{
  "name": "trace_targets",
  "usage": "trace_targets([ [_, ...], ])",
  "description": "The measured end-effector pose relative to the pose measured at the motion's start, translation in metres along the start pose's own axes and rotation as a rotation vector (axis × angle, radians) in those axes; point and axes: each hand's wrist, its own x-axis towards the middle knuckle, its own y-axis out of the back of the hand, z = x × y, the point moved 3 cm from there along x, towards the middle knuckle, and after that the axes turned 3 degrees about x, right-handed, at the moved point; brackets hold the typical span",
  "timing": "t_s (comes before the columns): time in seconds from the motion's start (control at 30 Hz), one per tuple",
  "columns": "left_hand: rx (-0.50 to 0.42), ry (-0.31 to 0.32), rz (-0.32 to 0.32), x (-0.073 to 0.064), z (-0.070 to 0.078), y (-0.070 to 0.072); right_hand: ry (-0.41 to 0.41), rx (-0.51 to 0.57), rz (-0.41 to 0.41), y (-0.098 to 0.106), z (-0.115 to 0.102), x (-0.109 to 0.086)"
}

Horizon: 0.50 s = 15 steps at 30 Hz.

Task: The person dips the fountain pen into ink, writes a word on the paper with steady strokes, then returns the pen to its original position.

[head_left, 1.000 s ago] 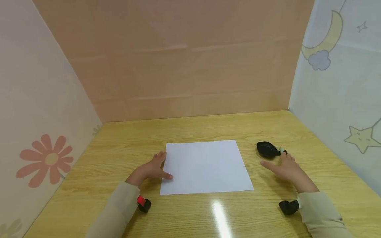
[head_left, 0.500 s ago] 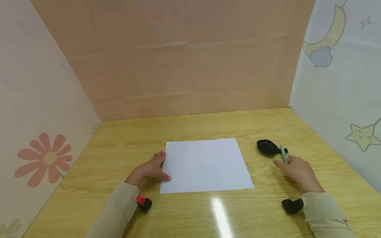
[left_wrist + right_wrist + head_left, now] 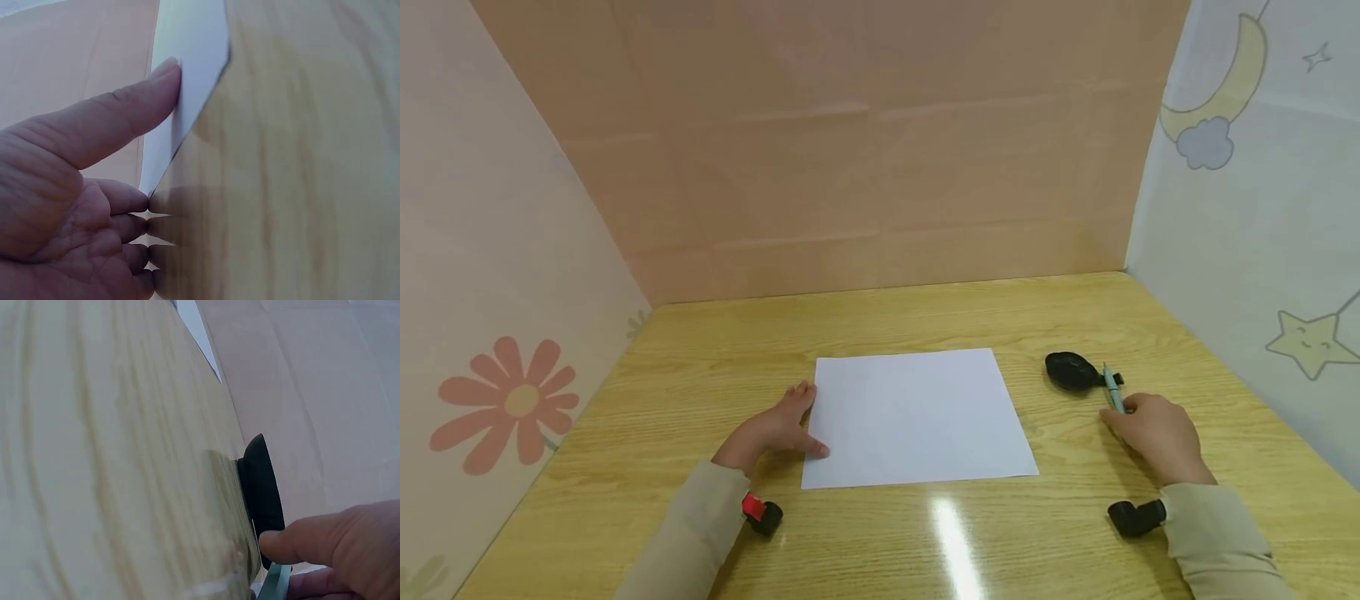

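A white sheet of paper (image 3: 917, 417) lies flat on the wooden table. My left hand (image 3: 781, 423) rests at its left edge, fingertips down on the wood. The left thumb (image 3: 140, 109) reaches over the paper, spread from the fingers. To the right, my right hand (image 3: 1161, 429) pinches the near end of a slim pale green pen (image 3: 1113, 390) between thumb and fingers. The pen's tip points away from me, and its lower end is hidden by the hand. Just left of the tip lies a black oval thing (image 3: 1071, 372) with a narrow neck, which the pen overlaps in the head view.
The table (image 3: 737, 333) meets a plain pinkish-brown backdrop (image 3: 880, 167) at the back. Pale patterned side panels stand left (image 3: 512, 250) and right (image 3: 1262, 233). A bright light reflection falls on the wood in front of the paper.
My right hand has drawn back from above the pen, and its spread thumb and fingers have closed on the pen's near end. The left hand stays at the paper's edge.
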Motion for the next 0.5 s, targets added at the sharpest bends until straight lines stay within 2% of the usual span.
trace_targets([
  [0.5, 0.003, -0.017, 0.004, -0.0008, -0.0002, -0.0002, -0.058, -0.026, 0.053, 0.0000, -0.0011, 0.0011],
])
